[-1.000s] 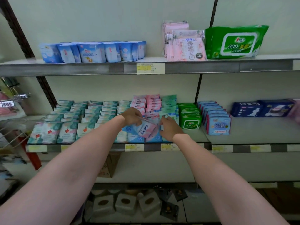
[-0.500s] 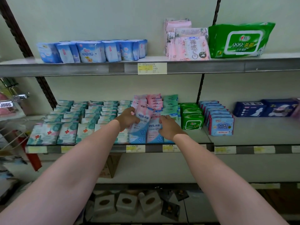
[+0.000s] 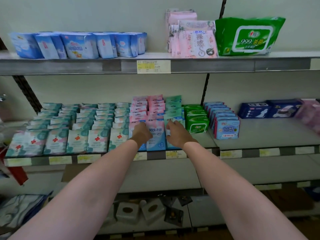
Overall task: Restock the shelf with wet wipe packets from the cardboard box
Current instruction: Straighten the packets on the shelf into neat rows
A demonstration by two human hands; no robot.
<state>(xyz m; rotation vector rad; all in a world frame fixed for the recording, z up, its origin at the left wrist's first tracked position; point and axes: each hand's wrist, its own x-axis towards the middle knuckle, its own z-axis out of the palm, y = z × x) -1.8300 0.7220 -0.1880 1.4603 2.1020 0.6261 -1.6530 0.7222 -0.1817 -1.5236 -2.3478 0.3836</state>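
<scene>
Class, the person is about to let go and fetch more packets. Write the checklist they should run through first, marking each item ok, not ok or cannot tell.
1. Front pink-and-blue packet stands upright at the middle shelf edge: ok.
2. It sits in line with the pink rows behind it: ok.
3. Left hand rests against the packet fronts, ready to release: cannot tell whether it grips one.
4. Right hand touches the front green-topped packet: ok; a grip cannot be told.
5. Neighbouring red-cross packets undisturbed: ok.
6. Cardboard box within reach: cannot tell; only a brown edge shows under the shelf.
</scene>
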